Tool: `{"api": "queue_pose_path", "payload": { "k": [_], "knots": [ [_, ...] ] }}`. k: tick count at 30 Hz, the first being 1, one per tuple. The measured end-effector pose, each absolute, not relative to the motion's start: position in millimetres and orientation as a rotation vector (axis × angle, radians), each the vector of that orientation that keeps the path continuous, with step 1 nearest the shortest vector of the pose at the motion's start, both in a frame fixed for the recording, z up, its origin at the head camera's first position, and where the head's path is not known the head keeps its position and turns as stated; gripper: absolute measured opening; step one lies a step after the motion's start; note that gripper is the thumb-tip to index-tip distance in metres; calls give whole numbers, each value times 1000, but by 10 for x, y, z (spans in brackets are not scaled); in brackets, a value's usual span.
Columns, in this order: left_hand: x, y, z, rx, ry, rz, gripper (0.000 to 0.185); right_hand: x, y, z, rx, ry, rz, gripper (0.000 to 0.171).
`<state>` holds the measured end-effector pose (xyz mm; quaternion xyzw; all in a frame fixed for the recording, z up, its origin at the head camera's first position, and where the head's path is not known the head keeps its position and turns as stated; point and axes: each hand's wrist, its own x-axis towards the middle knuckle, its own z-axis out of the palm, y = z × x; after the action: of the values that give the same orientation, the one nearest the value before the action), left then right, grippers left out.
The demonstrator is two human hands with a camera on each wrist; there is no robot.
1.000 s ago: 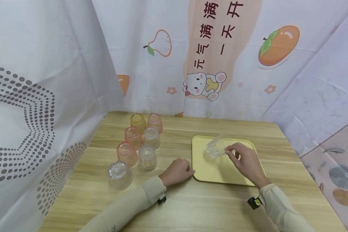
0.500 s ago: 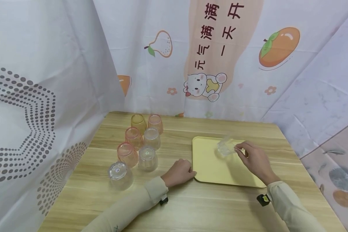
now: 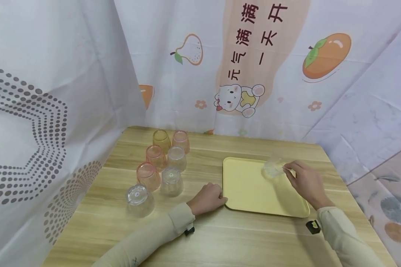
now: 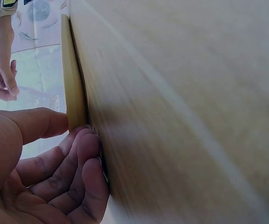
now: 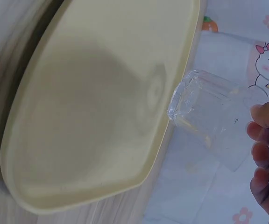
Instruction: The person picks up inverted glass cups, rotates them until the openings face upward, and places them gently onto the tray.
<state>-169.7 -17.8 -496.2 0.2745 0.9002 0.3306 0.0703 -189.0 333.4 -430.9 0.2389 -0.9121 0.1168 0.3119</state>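
My right hand (image 3: pixel 288 171) pinches a clear plastic cup (image 3: pixel 273 168) by its rim end and holds it tilted over the far right corner of a yellow tray (image 3: pixel 250 189). The right wrist view has the clear cup (image 5: pixel 208 115) lying sideways in the air past the tray (image 5: pixel 92 107), with my fingertips (image 5: pixel 265 135) on its right end. My left hand (image 3: pixel 215 198) rests on the table at the tray's near left corner. In the left wrist view its fingers (image 4: pixel 81 163) are loosely curled and its thumb touches the tray's edge (image 4: pixel 74 93).
Several upturned cups stand in two rows on the left of the wooden table (image 3: pixel 220 237): a yellow cup (image 3: pixel 161 139), pink cups (image 3: pixel 148 175) and clear cups (image 3: pixel 138 198). Printed cloth walls close in the left, back and right sides.
My right hand has carried the clear cup from the tray's middle to the right and farther back. The left hand has stayed at the tray's corner.
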Motion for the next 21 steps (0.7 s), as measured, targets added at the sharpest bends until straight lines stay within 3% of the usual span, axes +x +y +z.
{"api": "queue_pose_path", "payload": {
  "k": [21],
  "knots": [
    [-1675,-169,-4952,808,2740,963,55,-1977,3670,-4323,572,-2465,228,16]
  ]
}}
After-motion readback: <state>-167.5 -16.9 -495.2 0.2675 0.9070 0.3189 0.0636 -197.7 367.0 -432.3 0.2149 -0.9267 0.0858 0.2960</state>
